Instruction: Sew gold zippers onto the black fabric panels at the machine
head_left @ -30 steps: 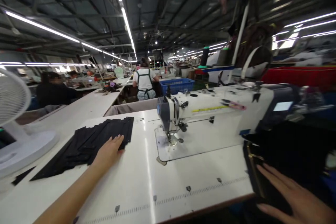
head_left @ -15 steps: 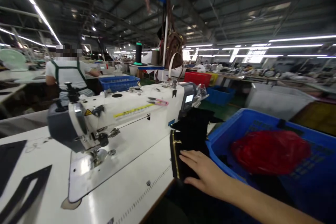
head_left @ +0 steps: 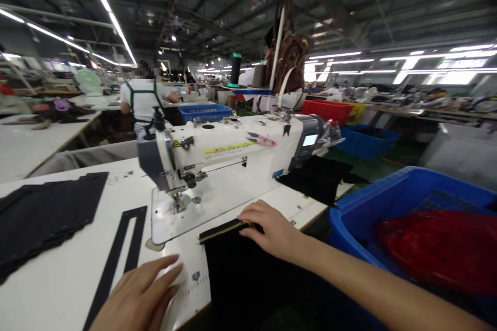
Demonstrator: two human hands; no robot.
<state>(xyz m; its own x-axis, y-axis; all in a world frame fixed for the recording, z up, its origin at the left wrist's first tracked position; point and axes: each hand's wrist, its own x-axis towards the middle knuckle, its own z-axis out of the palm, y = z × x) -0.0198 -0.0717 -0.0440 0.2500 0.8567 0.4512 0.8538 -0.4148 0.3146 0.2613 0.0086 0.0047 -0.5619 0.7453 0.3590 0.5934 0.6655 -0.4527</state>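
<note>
My right hand (head_left: 269, 228) lies on a black fabric piece (head_left: 240, 269) with a gold zipper edge, fingers curled over its top edge, just in front of the white sewing machine (head_left: 233, 158). My left hand (head_left: 142, 295) rests flat and open on the white table (head_left: 46, 289), beside a black frame-shaped cut piece (head_left: 116, 258). A stack of black cut pieces (head_left: 42, 214) sits at the left of the table.
A blue bin (head_left: 392, 201) holding a red bag (head_left: 442, 248) stands at my right. More black fabric (head_left: 316, 178) lies behind the machine. A person in a white shirt (head_left: 142, 101) sits ahead with their back to me. Other blue and red bins line the aisle.
My right hand has pulled the black zipper piece left from beside the blue bin to the table front. My left hand came off the black stack and now lies near the table edge.
</note>
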